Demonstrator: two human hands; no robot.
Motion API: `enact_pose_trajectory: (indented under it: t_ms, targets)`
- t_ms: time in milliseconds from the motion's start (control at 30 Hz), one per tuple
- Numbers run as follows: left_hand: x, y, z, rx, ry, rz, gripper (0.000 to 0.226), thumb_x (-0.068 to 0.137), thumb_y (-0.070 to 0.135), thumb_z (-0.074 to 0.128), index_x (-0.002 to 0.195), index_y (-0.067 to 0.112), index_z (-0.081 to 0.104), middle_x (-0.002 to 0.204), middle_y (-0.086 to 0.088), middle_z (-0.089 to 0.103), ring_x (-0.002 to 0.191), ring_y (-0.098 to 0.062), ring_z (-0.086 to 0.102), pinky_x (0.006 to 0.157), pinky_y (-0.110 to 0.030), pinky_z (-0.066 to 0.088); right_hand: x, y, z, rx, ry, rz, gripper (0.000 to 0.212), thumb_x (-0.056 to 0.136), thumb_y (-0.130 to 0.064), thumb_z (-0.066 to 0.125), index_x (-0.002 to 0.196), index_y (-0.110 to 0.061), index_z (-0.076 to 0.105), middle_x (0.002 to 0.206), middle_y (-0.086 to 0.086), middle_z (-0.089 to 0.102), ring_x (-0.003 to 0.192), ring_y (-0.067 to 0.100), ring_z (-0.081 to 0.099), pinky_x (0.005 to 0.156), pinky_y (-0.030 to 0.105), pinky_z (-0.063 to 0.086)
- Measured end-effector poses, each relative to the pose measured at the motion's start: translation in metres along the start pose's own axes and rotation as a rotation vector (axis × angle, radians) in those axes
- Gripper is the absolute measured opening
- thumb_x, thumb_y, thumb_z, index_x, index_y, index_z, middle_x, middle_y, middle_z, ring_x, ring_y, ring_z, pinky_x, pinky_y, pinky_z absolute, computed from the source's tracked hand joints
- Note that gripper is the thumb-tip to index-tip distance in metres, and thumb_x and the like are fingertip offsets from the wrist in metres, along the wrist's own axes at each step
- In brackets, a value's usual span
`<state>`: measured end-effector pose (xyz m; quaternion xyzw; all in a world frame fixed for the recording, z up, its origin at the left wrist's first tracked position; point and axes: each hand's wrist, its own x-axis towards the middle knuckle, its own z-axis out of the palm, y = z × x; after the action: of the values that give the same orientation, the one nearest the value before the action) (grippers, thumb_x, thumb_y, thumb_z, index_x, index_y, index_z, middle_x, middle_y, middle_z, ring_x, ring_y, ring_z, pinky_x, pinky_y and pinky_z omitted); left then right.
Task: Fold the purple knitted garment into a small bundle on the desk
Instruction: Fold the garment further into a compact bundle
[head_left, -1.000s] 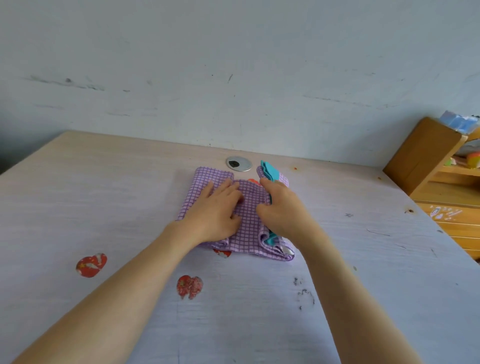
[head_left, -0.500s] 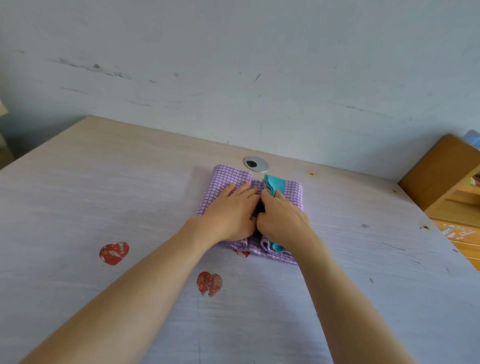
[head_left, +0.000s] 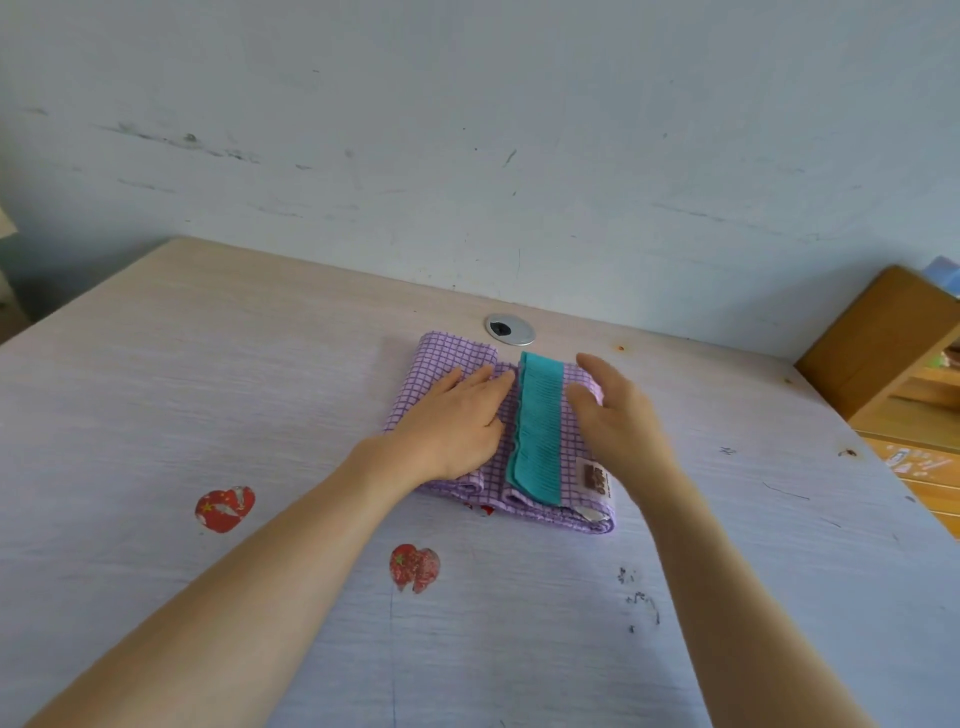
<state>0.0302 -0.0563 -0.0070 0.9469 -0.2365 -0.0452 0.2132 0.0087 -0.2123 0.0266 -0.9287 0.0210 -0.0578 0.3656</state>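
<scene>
The purple checked garment (head_left: 447, 364) lies folded into a thick rectangle near the far middle of the desk (head_left: 208, 374). A teal ribbed band (head_left: 537, 431) runs down its top, and a small brown label (head_left: 595, 475) sits at its near right corner. My left hand (head_left: 452, 421) lies flat on the left half, fingers straight and touching the cloth. Over the right edge of the bundle is my right hand (head_left: 615, 415), fingers relaxed and slightly bent, holding nothing.
A round metal cable grommet (head_left: 510, 329) sits in the desk just behind the garment. Two red heart stickers (head_left: 224, 508) (head_left: 414, 566) mark the near desk surface. A wooden shelf unit (head_left: 883, 348) stands to the right. A pale wall rises behind the desk.
My right hand has moved off the middle of the bundle to its right edge, uncovering the teal band. My left hand stays flat on the left half.
</scene>
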Motion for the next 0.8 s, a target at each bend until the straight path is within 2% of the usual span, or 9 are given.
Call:
enact_pose_trajectory:
  t_ms: [67, 100, 167, 233, 400, 533, 667, 800]
  targets:
    - [-0.001, 0.002, 0.001, 0.055, -0.010, 0.007, 0.061, 0.095, 0.017, 0.031, 0.148, 0.013, 0.001, 0.158, -0.003, 0.004, 0.145, -0.012, -0.002, 0.116, -0.029, -0.006, 0.000, 0.010, 0.014, -0.191, -0.052, -0.032, 0.052, 0.098, -0.034, 0.031, 0.146, -0.017, 0.022, 0.157, 0.003, 0.014, 0.144, 0.020, 0.011, 0.115, 0.039, 0.015]
    - [-0.002, 0.002, 0.001, 0.090, -0.026, 0.005, 0.061, 0.095, 0.018, 0.031, 0.148, 0.013, 0.001, 0.158, -0.003, 0.003, 0.145, -0.011, -0.004, 0.117, -0.030, -0.006, -0.001, 0.014, 0.023, -0.292, -0.127, -0.047, 0.056, 0.097, -0.041, 0.024, 0.147, -0.020, 0.014, 0.158, 0.002, 0.005, 0.145, 0.020, 0.000, 0.116, 0.043, 0.007]
    - [-0.003, 0.001, 0.001, 0.133, -0.030, 0.005, 0.062, 0.095, 0.019, 0.031, 0.148, 0.013, 0.000, 0.159, -0.002, 0.002, 0.145, -0.011, -0.006, 0.119, -0.032, -0.006, -0.003, 0.023, 0.034, -0.554, -0.230, -0.104, 0.062, 0.092, -0.053, 0.011, 0.148, -0.028, 0.003, 0.158, -0.001, -0.006, 0.144, 0.022, -0.012, 0.117, 0.046, 0.000]
    - [-0.003, 0.001, 0.001, 0.172, -0.042, 0.007, 0.061, 0.095, 0.021, 0.029, 0.148, 0.014, -0.001, 0.159, -0.001, 0.001, 0.145, -0.011, -0.008, 0.119, -0.034, -0.005, -0.003, 0.027, 0.035, -0.641, -0.252, -0.133, 0.061, 0.092, -0.054, 0.008, 0.147, -0.032, -0.004, 0.158, -0.002, -0.008, 0.144, 0.023, -0.014, 0.117, 0.044, -0.001]
    - [-0.004, -0.006, -0.001, 0.214, -0.081, 0.009, 0.062, 0.096, 0.024, 0.026, 0.148, 0.018, -0.007, 0.158, 0.002, -0.007, 0.144, -0.008, -0.010, 0.119, -0.033, -0.007, -0.007, 0.027, 0.030, -0.631, -0.280, -0.151, 0.059, 0.092, -0.056, 0.009, 0.145, -0.035, -0.009, 0.157, -0.001, -0.012, 0.144, 0.023, -0.016, 0.117, 0.043, -0.004]
    - [-0.007, -0.010, -0.001, 0.230, -0.069, -0.012, 0.056, 0.099, 0.033, 0.016, 0.146, 0.020, -0.011, 0.156, 0.004, -0.018, 0.143, -0.005, -0.014, 0.117, -0.030, -0.011, -0.006, 0.028, 0.029, -0.615, -0.294, -0.159, 0.061, 0.091, -0.059, 0.009, 0.145, -0.036, -0.009, 0.157, -0.001, -0.014, 0.143, 0.023, -0.018, 0.117, 0.044, -0.005]
    - [-0.006, -0.008, 0.001, 0.349, -0.102, -0.037, 0.058, 0.097, 0.032, 0.019, 0.147, 0.018, -0.007, 0.156, 0.001, -0.019, 0.143, -0.009, -0.017, 0.119, -0.035, -0.009, -0.007, 0.029, 0.029, -0.609, -0.287, -0.165, 0.062, 0.092, -0.059, 0.011, 0.145, -0.035, -0.007, 0.157, -0.001, -0.013, 0.143, 0.022, -0.017, 0.118, 0.044, -0.004]
    - [-0.009, -0.010, -0.001, 0.361, -0.102, -0.035, 0.058, 0.097, 0.033, 0.018, 0.147, 0.019, -0.007, 0.156, 0.002, -0.019, 0.143, -0.009, -0.017, 0.119, -0.036, -0.009, -0.007, 0.032, 0.028, -0.603, -0.280, -0.168, 0.064, 0.091, -0.061, 0.012, 0.146, -0.034, -0.006, 0.157, -0.002, -0.011, 0.144, 0.021, -0.015, 0.118, 0.044, -0.004]
